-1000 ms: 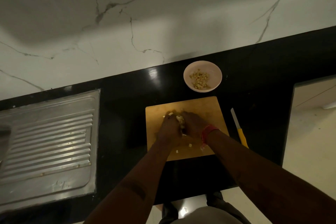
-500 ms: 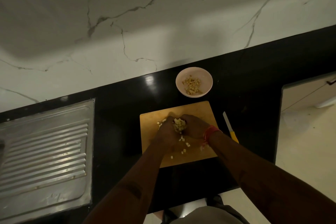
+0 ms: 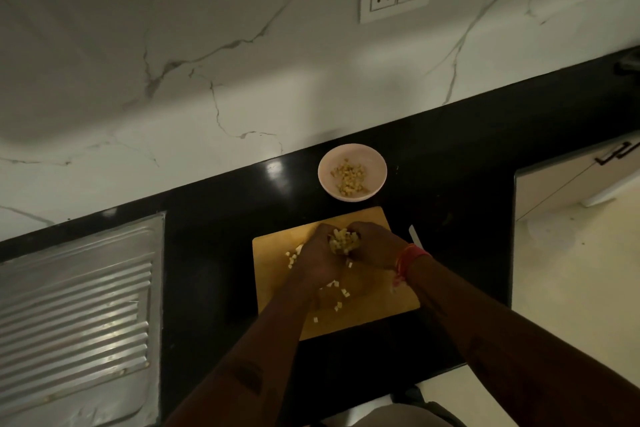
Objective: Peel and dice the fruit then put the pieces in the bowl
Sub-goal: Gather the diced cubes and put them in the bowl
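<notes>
My left hand [image 3: 320, 258] and right hand [image 3: 375, 248] cupped together around a heap of diced fruit [image 3: 343, 241] above the cutting board [image 3: 381, 302]. Loose cubes [image 3: 341, 298] lay below; the bowl [image 3: 379, 166] sat beyond.

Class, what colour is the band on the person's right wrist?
Red-orange wrist band, clearest in the head view.

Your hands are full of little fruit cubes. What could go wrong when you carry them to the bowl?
The left hand and right hand cup a heaped pile of diced fruit, so cubes could slip out through gaps; several loose pieces already lie on the cutting board.

The bowl is small and sits beyond the board, so some could land on the black counter.

The knife lies beside the right wrist, which might bump it.
</notes>
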Demonstrator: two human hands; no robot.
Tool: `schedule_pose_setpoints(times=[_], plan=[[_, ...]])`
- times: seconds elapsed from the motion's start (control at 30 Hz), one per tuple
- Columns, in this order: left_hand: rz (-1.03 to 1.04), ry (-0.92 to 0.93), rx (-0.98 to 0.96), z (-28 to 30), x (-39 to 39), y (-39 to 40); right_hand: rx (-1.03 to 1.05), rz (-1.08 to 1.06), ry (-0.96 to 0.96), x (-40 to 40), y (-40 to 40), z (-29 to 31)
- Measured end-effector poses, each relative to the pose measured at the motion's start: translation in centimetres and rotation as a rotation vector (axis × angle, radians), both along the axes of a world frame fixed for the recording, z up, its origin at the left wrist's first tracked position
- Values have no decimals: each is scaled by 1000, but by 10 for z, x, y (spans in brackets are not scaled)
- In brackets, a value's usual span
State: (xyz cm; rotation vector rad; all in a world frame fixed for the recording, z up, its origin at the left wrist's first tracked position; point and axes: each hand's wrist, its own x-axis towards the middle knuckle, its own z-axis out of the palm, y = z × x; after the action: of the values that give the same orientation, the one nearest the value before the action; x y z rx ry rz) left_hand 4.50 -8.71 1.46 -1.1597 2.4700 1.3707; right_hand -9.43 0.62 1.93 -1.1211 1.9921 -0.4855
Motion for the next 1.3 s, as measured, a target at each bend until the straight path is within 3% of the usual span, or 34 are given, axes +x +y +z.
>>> schedule_pose_setpoints(times=[0.33, 0.5, 0.63, 0.87, 0.97, 1.13, 1.3], plan=[[27, -41, -42, -4, -24, 8, 60, -7, 21, -19, 4, -4], [-59, -16, -7, 0, -34, 7, 46, -26, 17, -31, 6, -2], [10, 12, 54, 3, -40, 5, 16, -38, 22, -36, 4, 4], [81, 56, -66, 25, -69, -11, -45, -144, -86, -59, -13, 28], [96, 40, -25, 47, -99, -31, -55, -161, -64, -82, -34, 45], [166, -43, 34, 48, -152, -76, 131, -166, 43, -113, -75, 75], [349, 16, 210, 30, -170, -94, 153, -244, 33, -124, -110, 49]])
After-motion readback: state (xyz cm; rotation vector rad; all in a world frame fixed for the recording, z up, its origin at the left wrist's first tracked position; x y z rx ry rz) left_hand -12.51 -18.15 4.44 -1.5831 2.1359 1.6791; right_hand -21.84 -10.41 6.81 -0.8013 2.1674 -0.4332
